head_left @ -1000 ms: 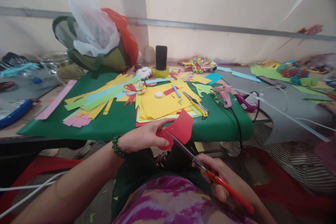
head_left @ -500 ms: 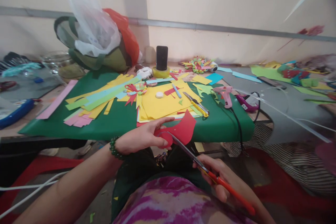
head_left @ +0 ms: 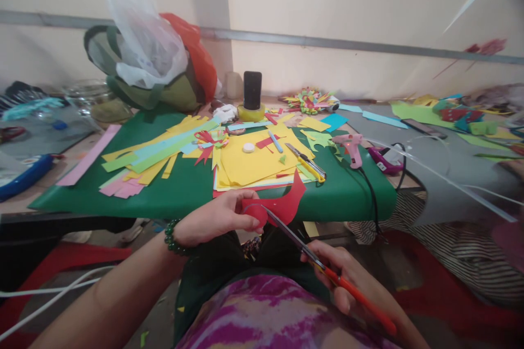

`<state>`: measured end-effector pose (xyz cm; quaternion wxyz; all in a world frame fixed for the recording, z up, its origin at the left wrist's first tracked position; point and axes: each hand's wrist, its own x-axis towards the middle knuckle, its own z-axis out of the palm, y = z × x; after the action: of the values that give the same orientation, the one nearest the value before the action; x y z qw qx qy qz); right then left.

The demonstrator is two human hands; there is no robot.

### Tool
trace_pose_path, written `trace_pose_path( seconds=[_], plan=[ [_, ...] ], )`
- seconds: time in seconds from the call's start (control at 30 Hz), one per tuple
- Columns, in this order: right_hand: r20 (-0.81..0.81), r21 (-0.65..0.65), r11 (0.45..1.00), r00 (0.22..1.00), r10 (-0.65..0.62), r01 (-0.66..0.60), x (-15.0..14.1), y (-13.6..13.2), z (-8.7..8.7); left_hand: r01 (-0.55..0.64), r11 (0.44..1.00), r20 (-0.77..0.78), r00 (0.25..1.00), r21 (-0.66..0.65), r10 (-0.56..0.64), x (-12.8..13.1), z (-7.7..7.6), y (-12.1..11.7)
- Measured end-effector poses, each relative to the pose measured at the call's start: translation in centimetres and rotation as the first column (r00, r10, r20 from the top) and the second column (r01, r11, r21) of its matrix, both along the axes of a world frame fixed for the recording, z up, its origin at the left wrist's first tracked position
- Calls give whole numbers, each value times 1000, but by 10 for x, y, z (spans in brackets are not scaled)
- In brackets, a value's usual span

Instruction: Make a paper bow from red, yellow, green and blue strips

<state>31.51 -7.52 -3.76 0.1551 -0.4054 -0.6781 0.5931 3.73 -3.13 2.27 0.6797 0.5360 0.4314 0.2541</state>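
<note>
Between the thumb and fingers of my left hand [head_left: 223, 214] is a piece of red paper [head_left: 284, 206], its rounded part by the thumb and a curved strip reaching right. A green bead bracelet circles that wrist. My right hand [head_left: 338, 272] is wrapped round the orange handles of a pair of scissors [head_left: 297, 240]. Their long blades point up and left, with the tips at the red paper's curved cut line. Just beyond lie stacked yellow sheets [head_left: 241, 166], bearing a yellow utility knife [head_left: 306, 162], a light-blue pen [head_left: 275, 142] and a small white disc [head_left: 248, 148].
On the green mat [head_left: 164, 204] are coloured paper strips [head_left: 164, 147] to the left. A pink glue gun [head_left: 351, 150] with a black cord stands right. Behind are a phone [head_left: 252, 90] upright in a yellow holder, a paper-strip flower [head_left: 309, 100] and a stuffed bag [head_left: 164, 87].
My left hand has shifted slightly left and turned the red paper, with its fingers now more curled. The paper's right end points up more narrowly. My right hand and the scissors stay nearly in place.
</note>
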Motion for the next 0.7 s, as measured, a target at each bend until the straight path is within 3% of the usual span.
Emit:
trace_pose_path(
  seconds=[0.2, 0.37, 0.57, 0.7],
  plan=[
    [67, 89, 996, 998, 5, -11, 2, 1, -2, -22, 995, 4, 1000, 101, 22, 2, 2, -3],
    [137, 103, 994, 990, 21, -35, 1, 0, 3, 32, 993, -18, 999, 115, -30, 2, -3, -1],
    [133, 133, 990, 991, 17, -34, -1, 2, 1, 46, 992, -1, 999, 115, -46, 2, -4, 2],
    [48, 111, 994, 999, 15, -21, 1, 4, -6, 51, 992, 4, 999, 116, -52, 2, -1, 5]
  ],
)
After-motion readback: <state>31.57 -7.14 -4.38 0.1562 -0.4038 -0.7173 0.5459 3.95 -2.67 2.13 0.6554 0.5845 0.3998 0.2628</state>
